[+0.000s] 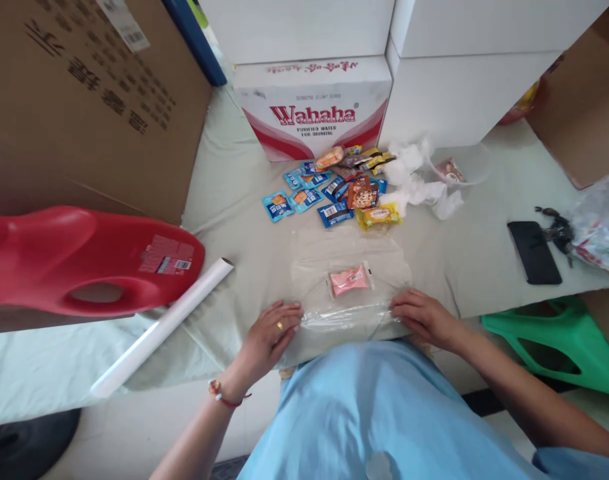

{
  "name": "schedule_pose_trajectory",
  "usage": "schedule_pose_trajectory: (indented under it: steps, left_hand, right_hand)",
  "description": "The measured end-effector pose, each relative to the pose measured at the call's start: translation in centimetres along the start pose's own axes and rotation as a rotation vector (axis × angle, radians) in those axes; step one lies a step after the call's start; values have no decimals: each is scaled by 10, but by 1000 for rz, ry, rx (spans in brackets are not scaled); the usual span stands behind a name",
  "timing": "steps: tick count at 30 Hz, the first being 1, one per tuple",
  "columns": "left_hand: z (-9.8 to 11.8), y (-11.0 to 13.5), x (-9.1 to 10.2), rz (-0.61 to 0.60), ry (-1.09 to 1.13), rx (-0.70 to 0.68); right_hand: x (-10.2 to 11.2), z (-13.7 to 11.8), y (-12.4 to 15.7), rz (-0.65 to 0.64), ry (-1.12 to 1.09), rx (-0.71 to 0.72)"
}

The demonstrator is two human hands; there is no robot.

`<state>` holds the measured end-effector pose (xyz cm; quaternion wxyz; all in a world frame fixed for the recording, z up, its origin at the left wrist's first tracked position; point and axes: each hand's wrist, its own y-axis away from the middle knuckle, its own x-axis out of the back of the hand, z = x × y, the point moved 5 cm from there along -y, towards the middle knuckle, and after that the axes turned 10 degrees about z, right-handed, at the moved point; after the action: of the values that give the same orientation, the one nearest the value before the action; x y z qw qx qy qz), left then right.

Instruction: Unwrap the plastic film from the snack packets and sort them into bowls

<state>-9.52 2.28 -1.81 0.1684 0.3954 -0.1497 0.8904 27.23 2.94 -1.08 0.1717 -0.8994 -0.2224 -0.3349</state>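
A clear sheet of plastic wrap (309, 260) lies spread on the cloth in front of me, with its near edge gathered into shiny creases. On it rests a small pink packaged snack (349, 281) in a see-through wrapper. My left hand (274, 331), wearing a ring, has its fingers closed on the wrap's near left corner. At the near right corner, my right hand (427, 318) pinches the same edge between thumb and fingers. The fingertips of both hands are partly hidden. Just beyond the wrap is a pile of snack packets (334, 190), blue, yellow and brown.
A white roll (164, 327) lies left, beside a red plastic jug (84, 260) and a large cardboard box (99, 100). Behind the packets stands a Wahaha carton (314, 110), with crumpled white plastic (409, 173) nearby. To the right are a phone (534, 252), keys and a green stool (569, 340).
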Motion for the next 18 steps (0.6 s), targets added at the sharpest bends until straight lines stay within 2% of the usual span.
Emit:
schedule_pose_trajectory:
  steps: [4, 7, 11, 14, 16, 18]
  left_hand:
    - [-15, -36, 20, 46, 72, 195]
    - [-29, -75, 24, 90, 44, 298]
    - [-42, -112, 15, 105, -150, 265]
    - [-44, -112, 18, 219, -260, 245]
    - [-36, -99, 29, 403, -306, 283]
    - [-17, -81, 42, 643, -367, 322]
  right_hand:
    - [27, 8, -40, -3, 10, -67]
    - [39, 26, -76, 30, 97, -161]
    - [32, 50, -107, -117, 384, -257]
    - [29, 50, -112, -219, 602, -275]
    - [34, 40, -116, -213, 653, -258]
    - [42, 25, -125, -141, 644, -220]
